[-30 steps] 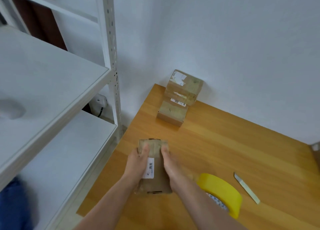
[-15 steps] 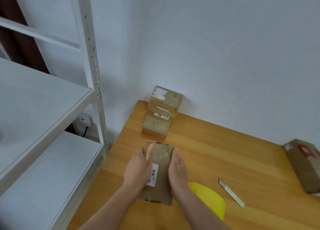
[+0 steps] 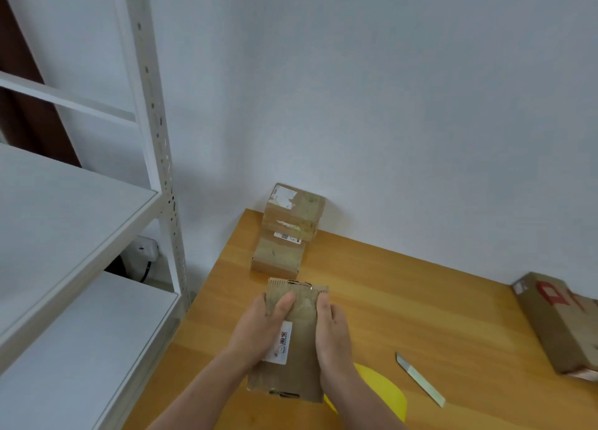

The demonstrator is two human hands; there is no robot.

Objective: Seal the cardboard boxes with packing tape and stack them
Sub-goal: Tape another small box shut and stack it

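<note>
Toward the lower middle of the frame, a small box lies on the wooden table, held from both sides. The left hand grips its left edge, thumb across the top and fingers curled down the side. The right hand clasps the right edge with its thumb on top; its other fingers are hidden.

The box's far end shows raw corrugated edge. Its top has a sheen, but whether that is tape I cannot tell, so this box looks to be mid-sealing and not yet stacked.

Just beyond it, against the wall, a stack of two boxes looks finished. The yellow tape roll lies beside the right wrist, with a blade further right. At the right edge a larger box waits, probably yet to be done.
</note>
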